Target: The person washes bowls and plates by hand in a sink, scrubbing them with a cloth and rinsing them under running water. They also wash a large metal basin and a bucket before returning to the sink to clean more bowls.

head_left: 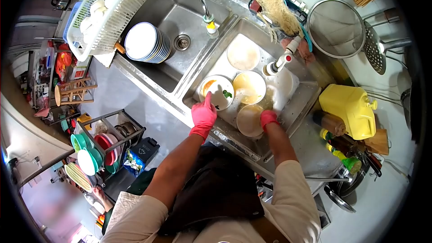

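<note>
Both my hands wear pink rubber gloves over the right-hand sink basin. My left hand [204,113] grips the near rim of a white plate [218,100], one finger lying over its surface. That plate carries an orange smear and a green leaf scrap. At the right edge of another plate [249,120], covered in cloudy liquid, my right hand [268,118] is closed; its fingertips are partly hidden. Behind them are a plate with yellowish liquid [249,87] and a plate under pale water [243,52].
A stack of plates [145,42] stands in the left basin [168,69]. A white basket [108,22] of dishes is beside it. The faucet [282,62] reaches over the right basin. A yellow jug [348,110] and bottles stand right; a strainer [336,28] hangs behind.
</note>
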Demonstrator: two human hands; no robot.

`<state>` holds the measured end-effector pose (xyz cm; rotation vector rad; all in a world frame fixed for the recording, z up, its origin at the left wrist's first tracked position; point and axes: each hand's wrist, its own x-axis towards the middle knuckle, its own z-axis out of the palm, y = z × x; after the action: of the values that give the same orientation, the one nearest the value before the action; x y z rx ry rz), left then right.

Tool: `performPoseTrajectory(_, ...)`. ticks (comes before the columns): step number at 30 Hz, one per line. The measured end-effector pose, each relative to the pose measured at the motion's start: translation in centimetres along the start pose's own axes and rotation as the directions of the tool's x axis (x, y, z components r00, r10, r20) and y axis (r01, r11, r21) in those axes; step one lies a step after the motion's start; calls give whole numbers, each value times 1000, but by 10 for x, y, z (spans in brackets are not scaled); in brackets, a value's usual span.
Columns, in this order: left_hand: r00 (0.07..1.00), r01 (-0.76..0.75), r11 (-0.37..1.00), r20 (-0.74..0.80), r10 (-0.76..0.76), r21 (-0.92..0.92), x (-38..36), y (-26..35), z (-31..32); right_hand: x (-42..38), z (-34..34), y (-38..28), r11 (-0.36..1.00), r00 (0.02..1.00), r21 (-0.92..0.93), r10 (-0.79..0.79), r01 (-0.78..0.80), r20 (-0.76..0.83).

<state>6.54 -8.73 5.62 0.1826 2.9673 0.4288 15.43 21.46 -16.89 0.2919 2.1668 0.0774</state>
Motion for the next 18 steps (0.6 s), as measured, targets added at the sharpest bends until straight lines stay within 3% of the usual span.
performPoseTrajectory(2, 1000, -1, 1000, -6, 1, 6, -1, 0, 3, -26, -22, 3, 985, 986, 79, -149, 155, -79)
performPoseTrajectory(3, 1000, 4, 1000, -9, -4, 1, 2, 1, 3, -23, -27, -4, 985, 985, 72, -150, 156, -81)
performPoseTrajectory(4, 999, -12, 1000, -30, 13, 20, 4, 1, 3, -17, -32, -16, 935, 920, -302, -274, 186, -280)
performPoseTrajectory(5, 999, -28, 999, -40, 29, 39, -1, 2, 1, -16, -32, -32, 768, 803, -630, -447, 117, -395)
performPoseTrajectory(6, 999, -25, 999, -40, 26, 36, -3, 2, 1, -44, -86, -44, 932, 829, -177, -363, 317, -426)
performPoseTrajectory(7, 998, -29, 999, -53, 30, 23, -1, 1, 3, -77, -155, -59, 844, 865, 324, -277, 427, -418)
performPoseTrajectory(10, 999, -28, 999, -42, 28, 16, -1, 0, 2, -43, -149, -122, 726, 811, 474, -196, 498, -551)
performPoseTrajectory(12, 1000, -2, 1000, 10, 2, 23, 0, 2, 0, -30, -145, -152, 825, 825, 463, -7, 324, -565)
performPoseTrajectory(15, 1000, -1, 1000, 8, 1, 25, -1, 1, 2, -41, -154, -160, 834, 881, 509, 61, 213, -469)
performPoseTrajectory(18, 1000, 2, 1000, 12, -2, 23, 1, 1, 3, -25, -149, -154, 794, 877, 547, 37, 265, -479)
